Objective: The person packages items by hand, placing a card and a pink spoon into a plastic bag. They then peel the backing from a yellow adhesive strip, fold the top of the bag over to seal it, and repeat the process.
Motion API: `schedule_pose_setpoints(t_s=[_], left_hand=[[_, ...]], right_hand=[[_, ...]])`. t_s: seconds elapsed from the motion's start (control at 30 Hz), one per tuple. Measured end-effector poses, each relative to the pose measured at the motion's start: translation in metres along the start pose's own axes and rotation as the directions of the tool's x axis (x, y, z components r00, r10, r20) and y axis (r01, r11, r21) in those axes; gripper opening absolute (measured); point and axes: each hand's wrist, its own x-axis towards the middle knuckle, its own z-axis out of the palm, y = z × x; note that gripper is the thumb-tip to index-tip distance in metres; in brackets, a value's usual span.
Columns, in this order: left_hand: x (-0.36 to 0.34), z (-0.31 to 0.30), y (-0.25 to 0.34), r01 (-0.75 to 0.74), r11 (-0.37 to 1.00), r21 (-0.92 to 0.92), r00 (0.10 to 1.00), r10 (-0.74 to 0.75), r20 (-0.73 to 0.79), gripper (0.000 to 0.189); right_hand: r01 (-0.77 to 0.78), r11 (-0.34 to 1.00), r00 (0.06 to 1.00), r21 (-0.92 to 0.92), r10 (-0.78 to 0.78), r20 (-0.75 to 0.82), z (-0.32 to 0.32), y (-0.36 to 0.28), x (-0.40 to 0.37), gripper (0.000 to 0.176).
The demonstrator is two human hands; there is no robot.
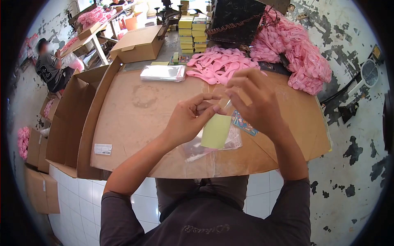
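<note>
Two pinches: fingers of my left hand (192, 118) clamp the card (216, 132), my right hand (255, 103) fingers the bag (232, 142) below them; I judge its slack mouth could crease the card.

Work table topped with a flattened cardboard sheet (135, 119), its left flap folded up at 9 o'clock. White barcode label (103, 149) stuck on the sheet at 8 o'clock. Stack of clear plastic sleeves (163, 73) at 11 o'clock. Loose pile of pink spoon-shaped pieces (217, 65) at 12 o'clock, and a bigger pink heap (303, 61) at 1 o'clock. Printed card (245, 124) flat at centre-right. Clear bag (213, 147) with its lower end resting on the sheet at 6 o'clock. Beyond the sheet, on the grey tabletop: closed cardboard box (137, 43) at 11 o'clock, stacks of yellow boxes (193, 33) at 12 o'clock.
</note>
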Motion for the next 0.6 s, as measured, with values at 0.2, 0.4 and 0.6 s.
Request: schedule_pose_setpoints(t_s=[0.2, 0.4, 0.6], left_hand=[[-0.004, 0.006, -0.001, -0.103, 0.925, 0.366, 0.992, 0.121, -0.029, 0.037], [-0.004, 0.008, -0.001, -0.236, 0.799, 0.553, 0.97, 0.23, 0.083, 0.04], [-0.004, -0.016, -0.008, 0.052, 0.982, 0.183, 0.999, -0.053, -0.002, 0.035]], right_hand=[[0.147, 0.968, 0.987, -0.205, -0.131, 0.092, 0.012, -0.009, -0.009, 0.021], [0.086, 0.961, 0.991, -0.262, -0.056, 0.12, 0.023, 0.006, -0.014, 0.017], [-0.718, 0.246, 0.693, 0.651, 0.337, 0.637, -0.049, 0.06, -0.044, 0.013]])
